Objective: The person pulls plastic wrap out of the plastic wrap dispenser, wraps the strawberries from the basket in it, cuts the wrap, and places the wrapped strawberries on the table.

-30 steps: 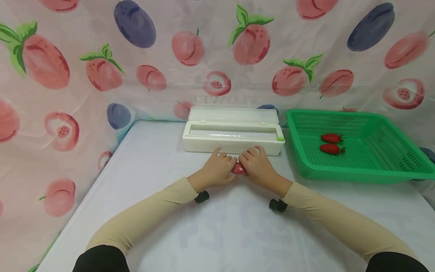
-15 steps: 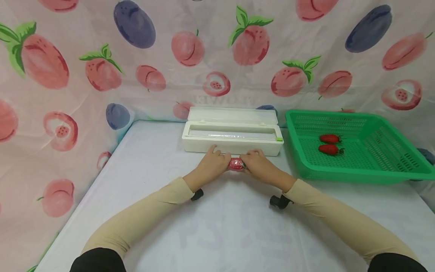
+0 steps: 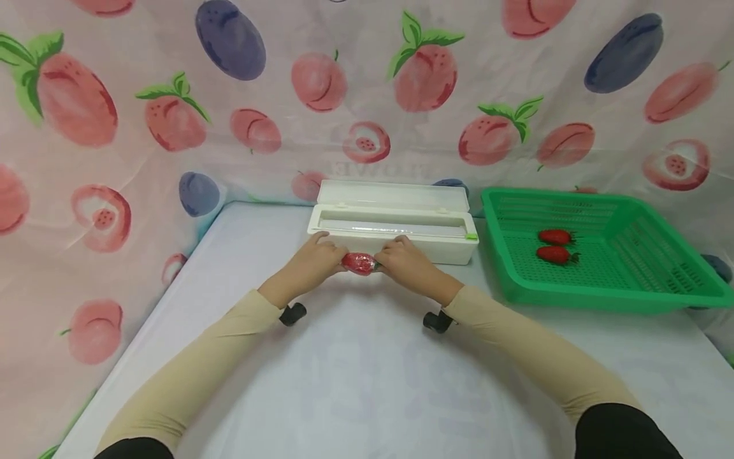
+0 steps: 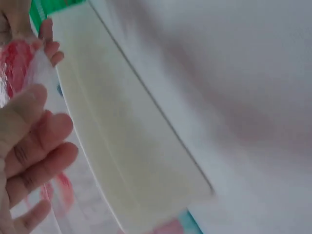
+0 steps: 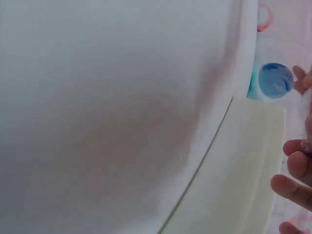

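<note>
A red strawberry (image 3: 359,263) wrapped in clear cling film is held up off the table, in front of the white box. My left hand (image 3: 309,268) pinches the film at its left end, and my right hand (image 3: 408,266) grips its right end, where a bit of green shows. Crinkled film (image 4: 41,68) stretches from the red fruit toward my left thumb in the left wrist view. Only the fingertips of my right hand (image 5: 298,168) enter the right wrist view, at its right edge; the strawberry is mostly out of that view.
Just behind the hands stands a long white cling film box (image 3: 401,250), lid (image 3: 395,194) raised, with a film roll (image 3: 395,227) inside. To the right, a green basket (image 3: 579,296) holds two red strawberries (image 3: 556,255). A fruit-print curtain (image 3: 367,83) hangs behind the white table (image 3: 367,382).
Both hands have moved left and slightly away from me, lifting the wrapped strawberry. They have drawn farther apart, so more of the fruit shows between them. The box and basket have stayed put.
</note>
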The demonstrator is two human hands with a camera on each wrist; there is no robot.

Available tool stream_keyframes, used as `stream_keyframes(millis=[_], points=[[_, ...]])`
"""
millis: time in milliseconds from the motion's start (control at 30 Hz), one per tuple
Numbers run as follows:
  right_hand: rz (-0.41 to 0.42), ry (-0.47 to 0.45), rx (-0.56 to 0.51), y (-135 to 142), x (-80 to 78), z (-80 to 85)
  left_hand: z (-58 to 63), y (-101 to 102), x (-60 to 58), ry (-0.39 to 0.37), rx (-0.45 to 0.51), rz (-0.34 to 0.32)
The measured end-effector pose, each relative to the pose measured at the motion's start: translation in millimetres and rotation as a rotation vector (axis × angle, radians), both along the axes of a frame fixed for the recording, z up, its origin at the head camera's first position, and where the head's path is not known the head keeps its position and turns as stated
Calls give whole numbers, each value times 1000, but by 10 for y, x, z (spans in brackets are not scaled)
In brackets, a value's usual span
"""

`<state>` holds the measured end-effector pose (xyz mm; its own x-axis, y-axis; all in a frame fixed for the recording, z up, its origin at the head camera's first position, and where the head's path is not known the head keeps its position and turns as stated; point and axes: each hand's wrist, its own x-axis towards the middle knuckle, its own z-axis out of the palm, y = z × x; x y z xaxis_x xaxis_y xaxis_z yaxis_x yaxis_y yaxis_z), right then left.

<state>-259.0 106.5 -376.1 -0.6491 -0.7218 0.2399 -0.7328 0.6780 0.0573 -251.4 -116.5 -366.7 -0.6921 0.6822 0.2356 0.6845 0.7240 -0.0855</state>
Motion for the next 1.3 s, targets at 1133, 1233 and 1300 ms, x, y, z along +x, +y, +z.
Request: stream_keyframes(millis=[1133, 1233, 1300], points=[[153, 219, 179, -2178, -530, -279, -221, -1775, 24, 64, -144, 326], [146, 164, 171, -2236, -536, -288, -240, -1828, 26, -16, -138, 381], [136, 133, 185, -2268, -542, -294, -243, -1850, 37, -69, -115, 408]])
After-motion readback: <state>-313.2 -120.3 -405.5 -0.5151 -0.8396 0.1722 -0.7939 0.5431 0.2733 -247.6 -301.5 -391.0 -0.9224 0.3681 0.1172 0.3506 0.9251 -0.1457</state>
